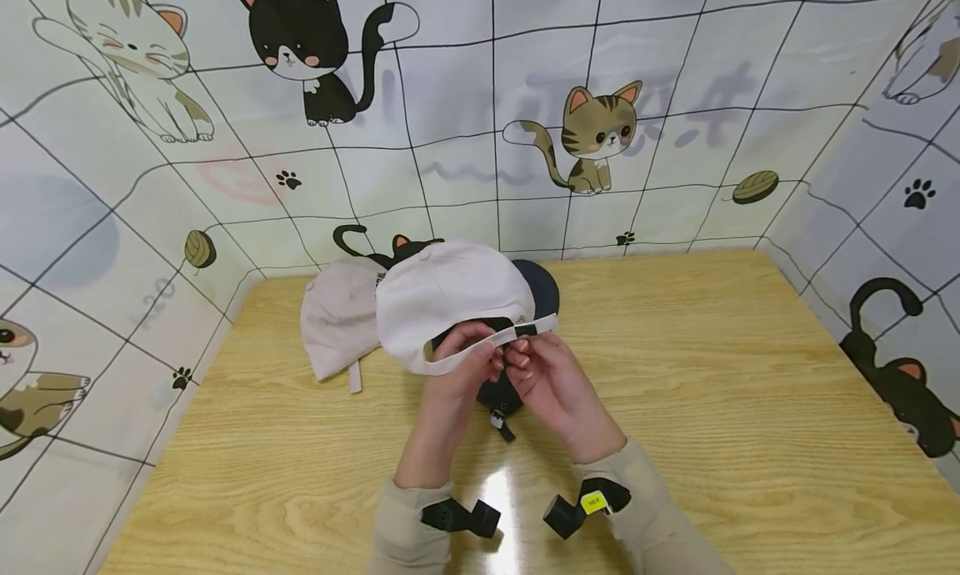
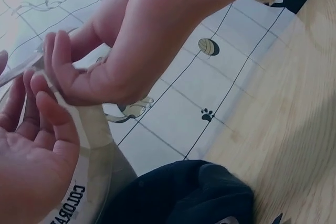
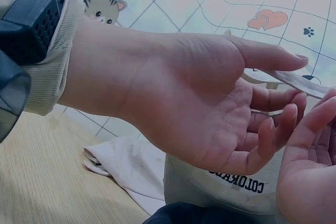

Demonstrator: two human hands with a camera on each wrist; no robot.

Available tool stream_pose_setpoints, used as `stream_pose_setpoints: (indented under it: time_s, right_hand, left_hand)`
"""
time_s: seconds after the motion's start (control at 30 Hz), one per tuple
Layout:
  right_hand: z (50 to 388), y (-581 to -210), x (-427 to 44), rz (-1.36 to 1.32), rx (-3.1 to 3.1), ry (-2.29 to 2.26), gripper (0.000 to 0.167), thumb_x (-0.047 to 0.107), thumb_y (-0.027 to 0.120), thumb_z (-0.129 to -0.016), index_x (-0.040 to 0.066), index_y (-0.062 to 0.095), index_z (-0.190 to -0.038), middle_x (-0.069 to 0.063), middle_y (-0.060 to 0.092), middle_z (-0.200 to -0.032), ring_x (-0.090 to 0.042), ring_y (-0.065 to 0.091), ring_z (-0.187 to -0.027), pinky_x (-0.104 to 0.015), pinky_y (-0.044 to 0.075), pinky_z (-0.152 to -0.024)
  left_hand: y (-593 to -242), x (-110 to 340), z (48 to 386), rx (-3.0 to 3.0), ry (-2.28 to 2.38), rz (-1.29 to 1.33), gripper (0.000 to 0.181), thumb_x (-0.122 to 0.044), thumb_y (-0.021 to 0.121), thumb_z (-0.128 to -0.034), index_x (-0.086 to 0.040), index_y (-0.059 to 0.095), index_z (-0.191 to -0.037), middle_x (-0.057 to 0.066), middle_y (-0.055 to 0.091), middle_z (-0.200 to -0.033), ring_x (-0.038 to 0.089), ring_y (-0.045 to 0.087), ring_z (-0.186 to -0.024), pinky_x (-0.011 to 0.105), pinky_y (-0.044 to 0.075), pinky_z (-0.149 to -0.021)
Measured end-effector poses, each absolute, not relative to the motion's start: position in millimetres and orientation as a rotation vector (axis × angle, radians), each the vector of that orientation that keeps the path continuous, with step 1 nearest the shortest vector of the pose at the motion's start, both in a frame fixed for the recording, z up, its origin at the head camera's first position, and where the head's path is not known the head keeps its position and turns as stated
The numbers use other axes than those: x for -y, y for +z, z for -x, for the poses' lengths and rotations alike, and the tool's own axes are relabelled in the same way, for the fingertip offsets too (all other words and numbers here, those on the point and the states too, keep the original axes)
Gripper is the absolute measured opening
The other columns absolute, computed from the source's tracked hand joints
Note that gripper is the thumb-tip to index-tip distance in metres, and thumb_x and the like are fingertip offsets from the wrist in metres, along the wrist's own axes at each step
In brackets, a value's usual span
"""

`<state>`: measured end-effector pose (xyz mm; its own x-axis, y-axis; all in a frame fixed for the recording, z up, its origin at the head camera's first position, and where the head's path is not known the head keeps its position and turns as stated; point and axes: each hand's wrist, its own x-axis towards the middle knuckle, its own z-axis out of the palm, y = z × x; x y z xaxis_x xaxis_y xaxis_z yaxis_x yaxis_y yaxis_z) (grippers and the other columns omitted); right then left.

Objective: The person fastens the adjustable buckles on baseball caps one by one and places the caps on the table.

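A white cap (image 1: 457, 287) is held up above the table with its rear opening and strap facing me. My left hand (image 1: 459, 373) holds the strap (image 1: 457, 361) near its middle, with the thumb in front and fingers behind. Close beside it, my right hand (image 1: 553, 383) pinches the strap near its free end, just below a small black patch (image 1: 527, 329). In the right wrist view, dark lettering (image 3: 236, 181) shows on the cap, beneath the left hand. The fingertips of both hands nearly meet and partly hide the strap.
Left of the white cap lies a pale pink cap (image 1: 341, 317), its strap hanging down. Behind and below the hands is a dark navy cap (image 1: 542, 287) with a small metal buckle (image 1: 497, 420). All are on a wooden table (image 1: 675, 375), enclosed by cat-print walls (image 1: 465, 125).
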<state>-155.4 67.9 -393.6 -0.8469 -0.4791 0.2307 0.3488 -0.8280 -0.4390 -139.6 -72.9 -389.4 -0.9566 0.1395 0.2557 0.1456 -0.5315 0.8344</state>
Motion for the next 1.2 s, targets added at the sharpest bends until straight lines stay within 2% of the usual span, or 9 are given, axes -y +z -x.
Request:
stream_pose_setpoints:
  time_s: [0.23,0.53,0.87,1.2]
  right_hand:
    - [155.3,-393.9,-68.7,0.435,-0.518,-2.608,0.032,0.003,0.026,-0.097,0.004,0.055,-0.083,-0.002,0.052,-0.077,-0.009,0.047,-0.066,-0.017,0.038,-0.057]
    - [154.5,-392.2,-67.8,0.445,-0.577,-2.594,0.035,0.003,0.024,-0.098,0.004,0.057,-0.086,-0.002,0.054,-0.077,-0.008,0.048,-0.066,-0.017,0.039,-0.057]
    - [154.5,-393.0,-65.3,0.454,-0.734,-2.592,0.024,0.007,0.037,-0.096,0.010,0.059,-0.088,0.000,0.058,-0.078,-0.006,0.052,-0.067,-0.018,0.043,-0.061]
    - [154.1,-394.4,-60.9,0.412,-0.879,-2.600,0.019,0.006,0.042,-0.094,0.009,0.059,-0.087,-0.001,0.058,-0.080,-0.007,0.054,-0.069,-0.017,0.045,-0.062]
  left_hand:
    - [-386.8,79.4,138.5,1.534,-2.753,0.444,0.017,-0.009,0.058,-0.0849,-0.008,0.052,-0.101,0.005,0.056,-0.080,0.014,0.053,-0.068,0.025,0.042,-0.062]
    - [-387.0,78.6,140.3,1.545,-2.652,0.285,0.010,-0.009,0.062,-0.0834,-0.005,0.056,-0.090,0.005,0.058,-0.075,0.015,0.054,-0.069,0.025,0.044,-0.063]
    - [-386.0,77.5,139.4,1.584,-2.596,0.261,0.009,-0.008,0.062,-0.0835,-0.003,0.057,-0.089,0.007,0.058,-0.076,0.014,0.054,-0.069,0.025,0.045,-0.063]
    - [-384.2,74.4,139.9,1.659,-2.524,0.268,0.009,-0.007,0.063,-0.0824,-0.003,0.057,-0.086,0.006,0.058,-0.074,0.014,0.053,-0.064,0.024,0.045,-0.061]
